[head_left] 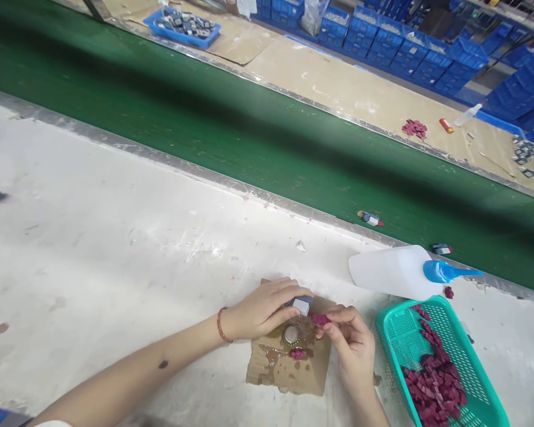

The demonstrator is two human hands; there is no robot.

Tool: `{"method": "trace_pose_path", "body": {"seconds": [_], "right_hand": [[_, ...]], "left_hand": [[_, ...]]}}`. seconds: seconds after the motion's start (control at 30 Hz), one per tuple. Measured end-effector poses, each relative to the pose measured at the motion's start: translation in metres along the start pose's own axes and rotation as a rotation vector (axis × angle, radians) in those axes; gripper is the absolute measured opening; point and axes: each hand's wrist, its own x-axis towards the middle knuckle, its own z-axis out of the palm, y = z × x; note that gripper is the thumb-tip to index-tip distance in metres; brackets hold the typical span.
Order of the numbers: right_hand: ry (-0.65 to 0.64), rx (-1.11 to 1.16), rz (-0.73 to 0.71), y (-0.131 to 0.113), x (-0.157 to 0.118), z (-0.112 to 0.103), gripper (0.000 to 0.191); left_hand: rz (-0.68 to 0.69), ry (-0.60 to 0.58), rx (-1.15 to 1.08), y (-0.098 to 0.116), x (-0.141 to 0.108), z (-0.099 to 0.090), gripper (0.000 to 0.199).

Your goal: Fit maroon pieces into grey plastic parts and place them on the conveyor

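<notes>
My left hand [269, 308] is closed on a small blue-grey and white block [301, 306], its fingers over the top and the thumb below. Between the thumb and fingertips of my right hand [351, 344] is a small dark red piece [319, 319], close to the block's right end; whether they touch I cannot tell. Beneath both hands lies a stained cardboard sheet [311, 376]. On it are a round metal cap [291, 335] in a wet brown patch and another dark red piece [298, 354].
A green basket [476, 367] of dark red pieces stands at right. Behind it a white bottle [389, 271] with a blue nozzle lies on its side. Past the white table [115, 249] runs a green conveyor belt [204, 130] carrying small assembled blocks [371, 219]. Blue bins [378, 35] line the far side.
</notes>
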Motion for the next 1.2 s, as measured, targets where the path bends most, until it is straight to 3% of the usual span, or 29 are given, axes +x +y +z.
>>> {"method": "trace_pose_path", "body": {"seconds": [0.5,0.8,0.93,1.0,1.1,1.2], "right_hand": [[-0.107,-0.088,0.005,0.002,0.001,0.001,0.017],[-0.076,-0.24,-0.024,0.003,0.0,0.001,0.018],[0.035,-0.282,-0.031,0.012,0.0,-0.006,0.019],[0.13,-0.274,-0.03,0.019,0.0,-0.011,0.021],[0.197,-0.252,-0.025,0.027,0.002,-0.015,0.023],[0.177,-0.258,-0.028,0.025,0.006,-0.016,0.025]], "left_hand": [[0.074,-0.06,0.102,0.004,0.005,0.0,0.042],[0.05,-0.054,0.077,0.007,0.004,0.001,0.033],[-0.015,0.066,0.052,0.007,0.023,-0.015,0.03],[-0.065,0.21,0.04,-0.002,0.045,-0.03,0.028],[-0.143,0.519,-0.08,-0.023,0.084,-0.057,0.024],[-0.184,0.638,-0.202,-0.04,0.112,-0.075,0.023]]}}
